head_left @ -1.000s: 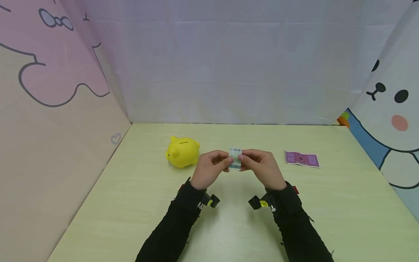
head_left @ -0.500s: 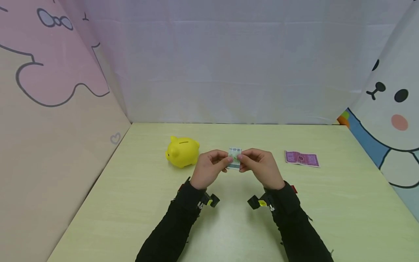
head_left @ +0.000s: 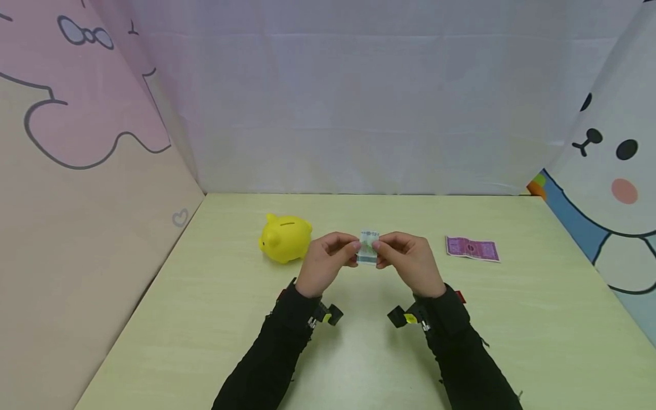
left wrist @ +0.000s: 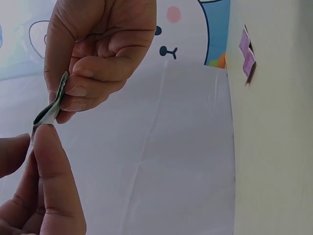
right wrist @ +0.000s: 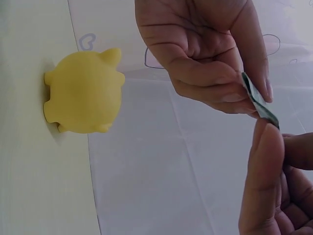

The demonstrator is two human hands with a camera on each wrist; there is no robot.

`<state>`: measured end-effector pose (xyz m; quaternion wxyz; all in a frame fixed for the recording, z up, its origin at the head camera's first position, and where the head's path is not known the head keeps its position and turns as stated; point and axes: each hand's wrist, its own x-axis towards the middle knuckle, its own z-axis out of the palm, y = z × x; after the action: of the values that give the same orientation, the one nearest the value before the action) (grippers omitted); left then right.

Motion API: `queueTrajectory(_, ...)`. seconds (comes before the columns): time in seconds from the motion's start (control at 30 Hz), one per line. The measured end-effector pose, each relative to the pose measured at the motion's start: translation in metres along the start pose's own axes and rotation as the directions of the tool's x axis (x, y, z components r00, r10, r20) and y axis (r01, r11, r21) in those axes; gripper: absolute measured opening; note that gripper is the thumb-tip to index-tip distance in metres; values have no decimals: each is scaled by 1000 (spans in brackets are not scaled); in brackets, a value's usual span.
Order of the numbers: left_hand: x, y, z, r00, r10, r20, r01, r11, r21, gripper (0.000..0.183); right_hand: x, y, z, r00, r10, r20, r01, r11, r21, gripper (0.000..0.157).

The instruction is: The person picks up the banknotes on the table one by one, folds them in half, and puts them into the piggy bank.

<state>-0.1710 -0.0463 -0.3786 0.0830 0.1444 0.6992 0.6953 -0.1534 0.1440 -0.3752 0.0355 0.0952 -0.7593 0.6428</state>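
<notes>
A folded green banknote (head_left: pixel 367 254) is held up over the middle of the table between both hands. My left hand (head_left: pixel 325 263) pinches its left edge between thumb and fingers. On the opposite edge, my right hand (head_left: pixel 412 263) pinches it the same way. Seen edge-on in the left wrist view, the folded banknote (left wrist: pixel 49 111) shows a gap between its layers. A yellow piggy bank (head_left: pixel 285 239) with a slot in its back stands just left of my left hand. To the right of my right hand lies a purple banknote (head_left: pixel 472 249), creased across its middle.
The pale wooden table (head_left: pixel 205 319) ends at a white cloth backdrop (head_left: pixel 369 114). Printed cartoon panels border it on the left and the right. A small camera is strapped to each dark sleeve (head_left: pixel 279 336).
Both hands keep hold of the green banknote with only slight shifts of the fingers. The piggy bank and the purple banknote stay where they were.
</notes>
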Motion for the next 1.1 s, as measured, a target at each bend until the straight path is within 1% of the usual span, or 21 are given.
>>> queueTrajectory(0.2, -2, 3, -2, 999, 18, -32, -20, 998, -64, 20, 0, 0, -1, 1000, -19, -7, 19, 1000, 1, 20)
queueTrajectory(0.37, -2, 4, -1, 1000, 4, -26, -5, 998, -60, 19, 0, 1, -2, 1000, -22, -19, 22, 1000, 15, 21)
queueTrajectory(0.53, -1, 5, 1, 1000, -24, 4, 24, 999, -47, 19, 0, 0, -3, 999, -33, -19, 33, 999, 25, 22)
queueTrajectory(0.83, -2, 3, 0, 994, -41, 96, 47, 997, -59, 23, -1, 2, -4, 999, -43, -10, 44, 998, 44, 22)
queueTrajectory(1.1, 0, 2, -2, 990, -50, 130, 60, 996, -72, 25, -1, 0, -4, 999, -36, -4, 36, 998, 56, 22)
